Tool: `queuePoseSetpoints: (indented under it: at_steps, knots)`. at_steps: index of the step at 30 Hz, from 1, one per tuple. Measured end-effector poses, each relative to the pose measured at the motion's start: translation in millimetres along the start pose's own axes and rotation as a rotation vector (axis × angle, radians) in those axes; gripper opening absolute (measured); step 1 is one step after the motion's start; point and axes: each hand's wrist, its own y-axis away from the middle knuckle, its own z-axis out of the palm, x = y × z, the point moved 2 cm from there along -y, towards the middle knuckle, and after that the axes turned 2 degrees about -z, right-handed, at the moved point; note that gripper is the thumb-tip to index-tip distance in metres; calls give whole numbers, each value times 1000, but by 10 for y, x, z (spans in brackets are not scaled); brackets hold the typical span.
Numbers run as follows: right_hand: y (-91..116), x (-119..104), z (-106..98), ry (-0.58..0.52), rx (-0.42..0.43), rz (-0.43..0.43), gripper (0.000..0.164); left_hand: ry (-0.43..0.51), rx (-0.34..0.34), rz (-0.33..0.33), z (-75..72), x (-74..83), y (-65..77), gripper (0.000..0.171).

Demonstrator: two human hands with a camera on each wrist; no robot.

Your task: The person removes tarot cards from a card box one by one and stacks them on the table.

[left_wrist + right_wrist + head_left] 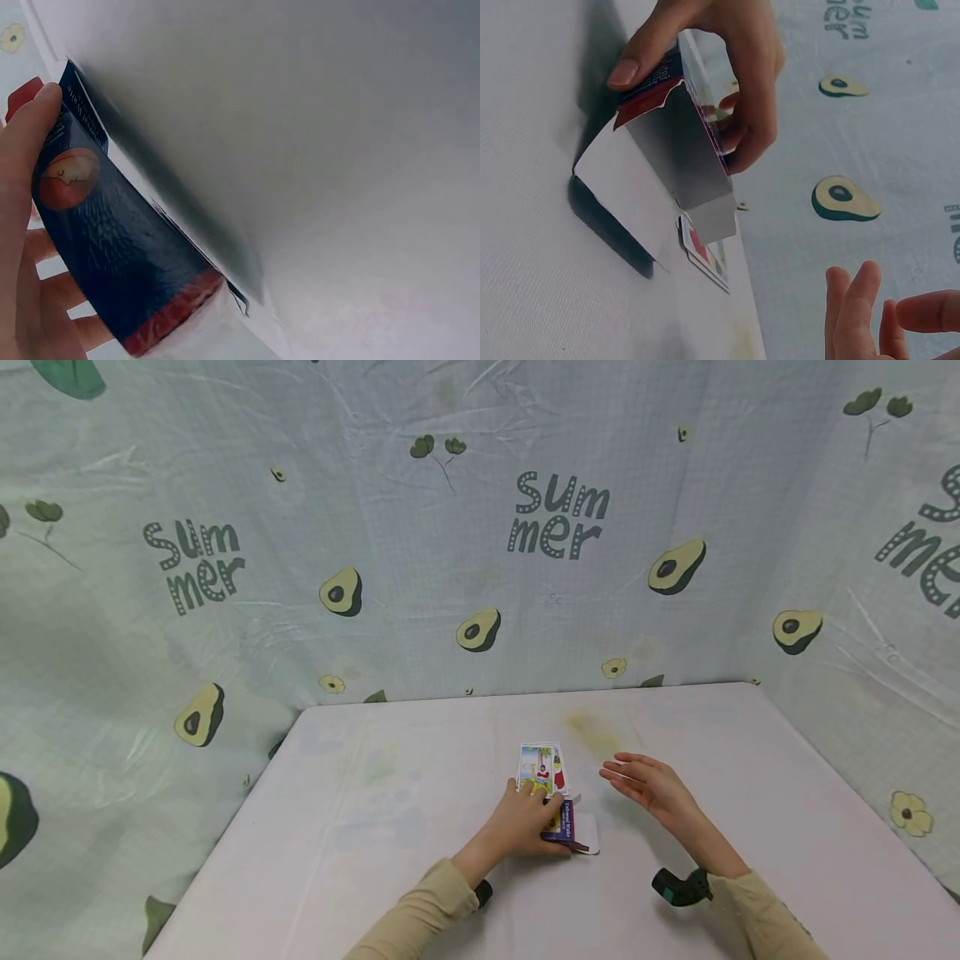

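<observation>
My left hand (pixel 521 822) grips a dark blue and red tarot card box (pixel 558 822), its thumb on one side and fingers on the other. The right wrist view looks into the box's open end, where the inner walls (pixel 679 146) are bare and a white flap (pixel 622 187) hangs out. Just beyond the box lies a small stack of tarot cards (pixel 542 764), picture side up, partly covered by the left fingers. To the right, my right hand (pixel 652 789) is raised above the table with fingers loosely extended, holding nothing.
Both hands work over a white-covered table (pixel 405 877). A pale curtain (pixel 420 527) printed with avocados stands behind it and along the sides. A black wrist device (pixel 681 887) sits below the right wrist.
</observation>
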Motion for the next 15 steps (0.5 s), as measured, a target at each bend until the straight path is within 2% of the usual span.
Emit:
queuePoseSetpoints:
  at_steps: [3, 9, 15]
  knots:
    - [-15, -1, 4, 14, 0, -4, 52, -6, -12, -8, 22, 6, -6, 65]
    - [-21, 8, 2, 39, 1, -7, 52, 12, -77, -18, 57, 17, -7, 71]
    - [-29, 24, -6, 70, 14, -1, 52, 43, -92, -46, -56, -7, 47, 79]
